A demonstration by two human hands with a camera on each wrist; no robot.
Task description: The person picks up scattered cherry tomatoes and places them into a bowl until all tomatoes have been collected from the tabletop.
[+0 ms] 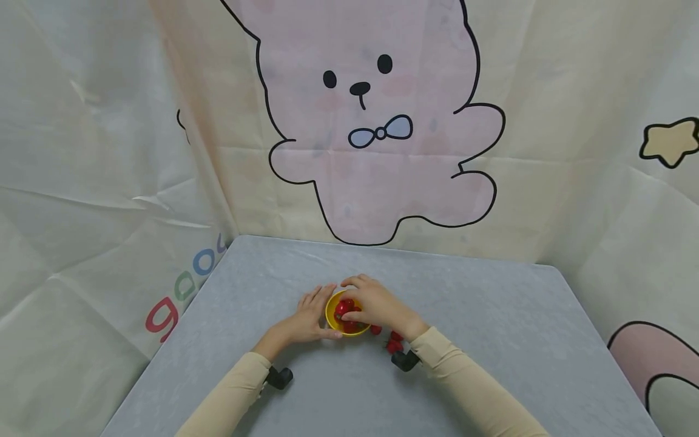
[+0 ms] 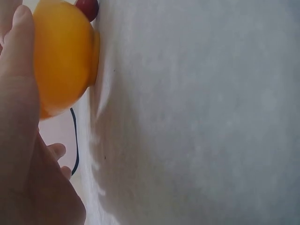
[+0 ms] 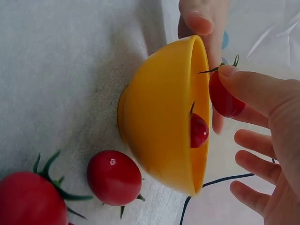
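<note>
"On the table [image 1: 491,315], what room?"
"It stretches gray to left and right; the bowl [image 3: 159,108] sits well apart from the far edge. Cloth [image 1: 546,91] hangs beyond, showing 1 pink bear [image 1: 382,188]."
"Fingers?"
"Left hand [image 1: 307,320] curves wide round the bowl; right hand [image 1: 377,304] pinches 1 tomato [image 3: 228,96] above its mouth."
"Counts?"
"1 bowl, 3 tomatoes [image 3: 115,178] to its right, more inside."

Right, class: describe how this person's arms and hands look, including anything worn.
The left sleeve and right sleeve are long and light beige. The left wrist device and right wrist device are small and black. The left hand and right hand wear no gloves.
</note>
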